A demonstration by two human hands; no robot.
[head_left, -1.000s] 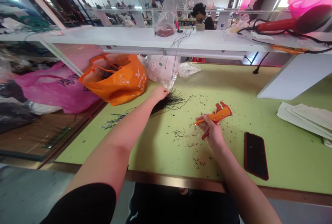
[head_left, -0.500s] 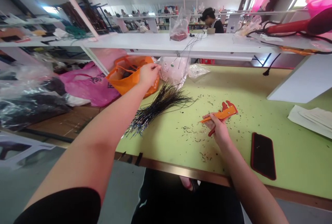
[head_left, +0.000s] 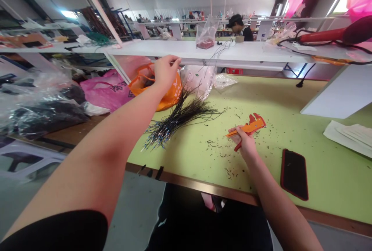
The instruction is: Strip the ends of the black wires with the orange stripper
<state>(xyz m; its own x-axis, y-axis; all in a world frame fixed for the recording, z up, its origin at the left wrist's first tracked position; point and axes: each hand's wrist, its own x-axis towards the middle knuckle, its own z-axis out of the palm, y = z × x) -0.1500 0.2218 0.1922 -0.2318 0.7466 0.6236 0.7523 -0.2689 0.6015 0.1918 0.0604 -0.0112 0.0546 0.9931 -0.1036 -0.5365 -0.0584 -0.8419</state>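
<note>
My left hand [head_left: 167, 69] is raised above the orange bag [head_left: 173, 95], its fingers pinched at the top of thin black wire that hangs toward the pile. Below it, a loose bundle of black wires [head_left: 183, 116] lies on the green table, with blue and silvery ends toward the front left. My right hand [head_left: 243, 139] is closed round an orange and red wire stripper [head_left: 250, 127], whose jaws point to the back right. Small dark clippings [head_left: 231, 172] are scattered around that tool.
A dark phone with a red edge [head_left: 294, 174] lies at the right, white papers [head_left: 347, 136] beyond it. A white shelf [head_left: 162, 49] crosses behind. Clear plastic bags [head_left: 199, 79] and a pink bag [head_left: 107, 90] stand at the back left. A person [head_left: 241, 28] sits farther off.
My left hand has risen, lifting some wire up from the pile. My right hand keeps the wire stripper in the same place. The view has shifted slightly to the left.
</note>
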